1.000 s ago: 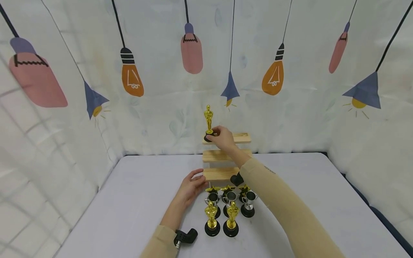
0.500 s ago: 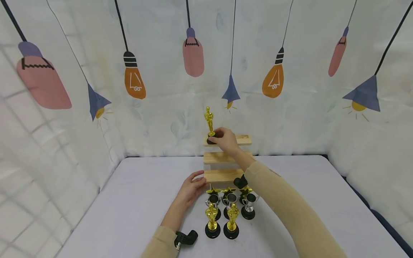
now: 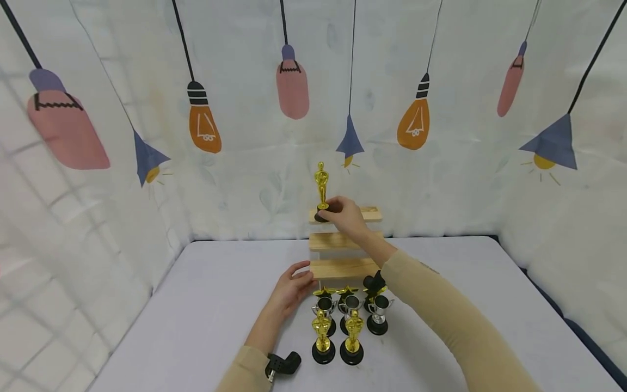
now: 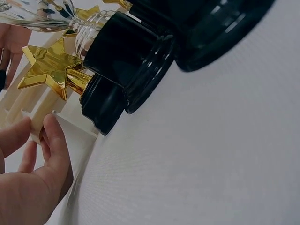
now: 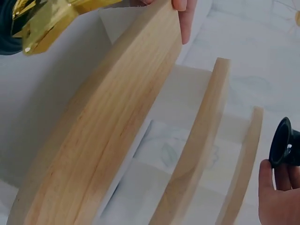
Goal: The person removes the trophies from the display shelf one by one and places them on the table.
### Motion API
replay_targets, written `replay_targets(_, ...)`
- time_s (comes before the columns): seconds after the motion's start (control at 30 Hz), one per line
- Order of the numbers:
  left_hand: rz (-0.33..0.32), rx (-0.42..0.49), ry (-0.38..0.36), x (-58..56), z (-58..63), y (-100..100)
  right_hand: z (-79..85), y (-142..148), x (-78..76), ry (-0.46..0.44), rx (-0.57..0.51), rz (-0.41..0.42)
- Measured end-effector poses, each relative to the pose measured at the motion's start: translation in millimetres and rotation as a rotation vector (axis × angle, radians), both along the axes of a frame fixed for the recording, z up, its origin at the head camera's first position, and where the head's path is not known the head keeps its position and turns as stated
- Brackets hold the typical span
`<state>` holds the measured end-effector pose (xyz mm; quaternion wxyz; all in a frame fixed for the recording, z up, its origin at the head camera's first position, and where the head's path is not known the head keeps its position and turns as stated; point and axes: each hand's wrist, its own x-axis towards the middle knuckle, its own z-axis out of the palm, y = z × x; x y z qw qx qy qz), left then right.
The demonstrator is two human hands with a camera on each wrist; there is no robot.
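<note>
A gold figurine trophy (image 3: 321, 185) with a black base stands nearly upright at the left end of the top wooden board (image 3: 370, 214). My right hand (image 3: 348, 219) pinches it by that base. In the right wrist view the black base (image 5: 282, 140) shows its underside close to the top board (image 5: 243, 164). My left hand (image 3: 290, 290) holds the left end of the lowest board (image 3: 343, 268); in the left wrist view, thumb and fingers (image 4: 56, 140) pinch that end. The middle board (image 3: 333, 240) is partly hidden by my right arm.
In front of the shelf stand two gold figurine trophies (image 3: 321, 332), several silver cups (image 3: 379, 310) and gold star trophies (image 3: 347, 293), grouped closely. A white table (image 3: 220, 305) lies beneath. Behind it hangs a cloth backdrop (image 3: 245, 190) printed with lamps.
The figurine trophy has shifted slightly right along the top board and straightened after a slight tilt. My right forearm has swung a little to the right. My left hand keeps its hold.
</note>
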<state>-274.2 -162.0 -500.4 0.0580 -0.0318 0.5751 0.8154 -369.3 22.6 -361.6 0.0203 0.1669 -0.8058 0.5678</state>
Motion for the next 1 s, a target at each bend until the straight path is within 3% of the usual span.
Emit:
replay_targets(0.2,0.018,0.008,-0.009,2.7,2.7,-0.9,9.0,9.9,12.4,0.003,-0.049,0.042)
replay_targets(0.4,0.019,0.014,-0.008,3.3,1.8,-0.8,5.7,21.0,20.0,0.035,-0.075,0.096)
replay_targets(1.0,0.008,-0.022,0.017,-2.6,-0.3,1.9,5.7,57.0,62.7,0.015,-0.037,0.162)
